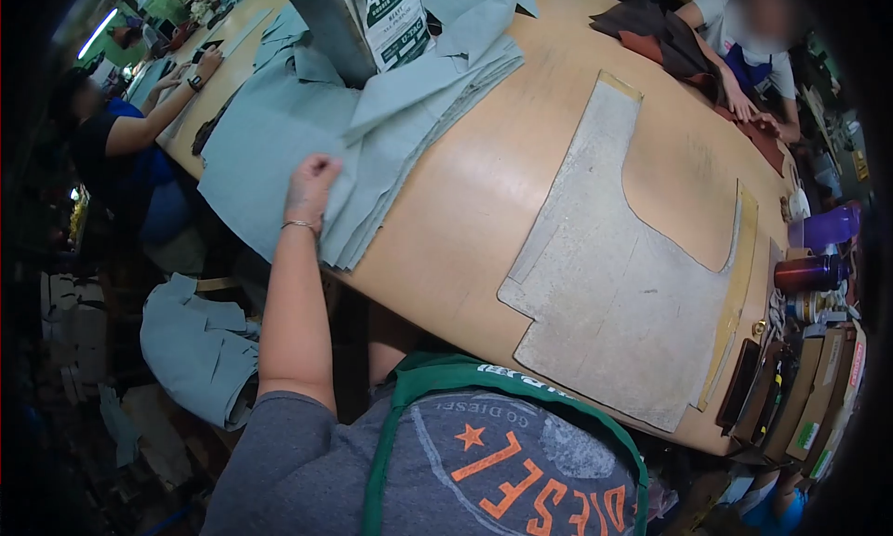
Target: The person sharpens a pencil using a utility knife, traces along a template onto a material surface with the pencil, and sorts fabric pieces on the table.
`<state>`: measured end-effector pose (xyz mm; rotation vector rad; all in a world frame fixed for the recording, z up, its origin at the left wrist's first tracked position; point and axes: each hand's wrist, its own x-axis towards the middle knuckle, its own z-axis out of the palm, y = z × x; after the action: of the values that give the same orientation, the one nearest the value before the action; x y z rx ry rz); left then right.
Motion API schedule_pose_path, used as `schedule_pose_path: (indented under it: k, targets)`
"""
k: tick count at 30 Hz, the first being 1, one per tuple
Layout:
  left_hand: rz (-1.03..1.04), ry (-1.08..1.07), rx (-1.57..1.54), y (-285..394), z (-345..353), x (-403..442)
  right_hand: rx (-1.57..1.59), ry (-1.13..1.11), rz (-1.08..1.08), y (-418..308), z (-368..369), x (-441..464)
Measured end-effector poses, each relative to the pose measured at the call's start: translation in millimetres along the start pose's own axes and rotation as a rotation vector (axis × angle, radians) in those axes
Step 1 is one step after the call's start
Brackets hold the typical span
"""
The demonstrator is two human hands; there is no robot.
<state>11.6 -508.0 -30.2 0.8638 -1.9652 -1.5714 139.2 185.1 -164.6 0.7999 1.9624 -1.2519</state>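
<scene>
My left hand (313, 190) is over a stack of pale blue-green, leather-like sheets (270, 145) near the table edge. Its fingers are curled in and slightly blurred; whether they pinch anything cannot be made out. A thin bracelet circles the wrist. Just right of the hand, the top sheets (400, 94) are folded and rumpled. On the stack's far part stands a metal can (339, 29) with a green and white ABC label. My right hand is out of the picture. To the right lies a large grey, L-shaped flat piece (623, 257) with tape-like yellowish edges.
The wooden table (446, 229) curves around me. Blue-green material (200, 350) hangs below at left. One co-worker (139, 155) works at left; another (753, 62) handles dark and reddish pieces (660, 43) at far right. A tumbler (807, 273) and upright boxes (809, 397) crowd the right edge.
</scene>
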Motion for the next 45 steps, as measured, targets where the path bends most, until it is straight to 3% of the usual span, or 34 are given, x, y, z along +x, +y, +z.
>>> schedule_pose_path:
  k: [4,5,6,8,10,11,12,13,14,16,18,21,22,23,25,26,27,30,33,36,38,41,43,45]
  targets:
    - [0.38,0.582,0.438,34,-34,10,0.139,-0.114,-0.1,48,-61,-45]
    - [0.395,0.58,0.449,52,-36,7,0.196,-0.16,-0.179,44,-80,-59]
    - [0.411,0.579,0.455,71,-36,4,0.236,-0.201,-0.265,-7,-71,-90]
    - [0.505,0.467,0.207,107,-12,-10,0.236,-0.265,-0.49,-150,-29,-129]
    - [0.595,0.313,-0.091,136,35,-32,0.256,-0.499,-0.742,-204,-1,-108]
    - [0.647,0.123,-0.234,144,64,-48,0.235,-0.529,-0.768,-235,26,-103]
    - [0.821,0.026,-0.155,145,89,-52,0.131,-0.506,-0.785,-258,51,-91]
    - [0.827,-0.011,-0.025,150,114,-73,0.019,-0.506,-0.826,-289,83,-89]
    - [0.903,-0.118,-0.143,150,136,-85,0.05,-0.618,-0.902,-312,114,-81]
    - [0.752,-0.408,-0.094,157,150,-119,0.259,-0.705,-0.904,-346,170,-76]
    - [0.79,-0.673,0.057,147,149,-131,0.4,-0.754,-0.832,-355,198,-55]
    - [0.437,-0.842,-0.108,129,113,-130,0.396,-0.716,-0.783,-374,232,-68]
    - [0.672,-0.575,-0.164,107,100,-122,0.363,-0.673,-0.788,-374,235,-64]
    - [0.592,-0.401,-0.279,92,81,-115,0.33,-0.626,-0.792,-373,238,-56]
    - [0.614,0.181,0.034,64,26,-93,0.23,-0.465,-0.913,-366,243,-36]
    - [0.617,0.397,0.32,55,-6,-86,0.166,-0.412,-0.901,-363,243,-34]
    - [0.474,0.524,0.515,40,-36,-77,0.105,-0.356,-0.889,-361,243,-32]
    - [0.046,0.589,0.852,-11,-99,-51,0.091,-0.317,-0.826,-362,242,-37]
    - [0.121,0.443,0.848,-33,-122,-22,0.075,-0.362,-0.813,-362,246,-42]
    - [-0.041,0.314,0.935,-23,-121,-3,0.009,-0.401,-0.896,-362,236,-42]
    - [-0.145,0.254,1.014,-32,-115,-2,0.112,-0.283,-0.943,-374,191,-45]
    - [-0.241,0.219,1.051,-34,-110,-3,0.563,-0.17,-0.947,-371,80,-31]
    - [-0.23,0.214,1.079,-42,-111,1,0.742,0.014,-0.871,-338,6,-14]
    - [-0.27,0.192,1.151,-45,-113,6,0.719,0.123,-0.807,-292,-49,-1]
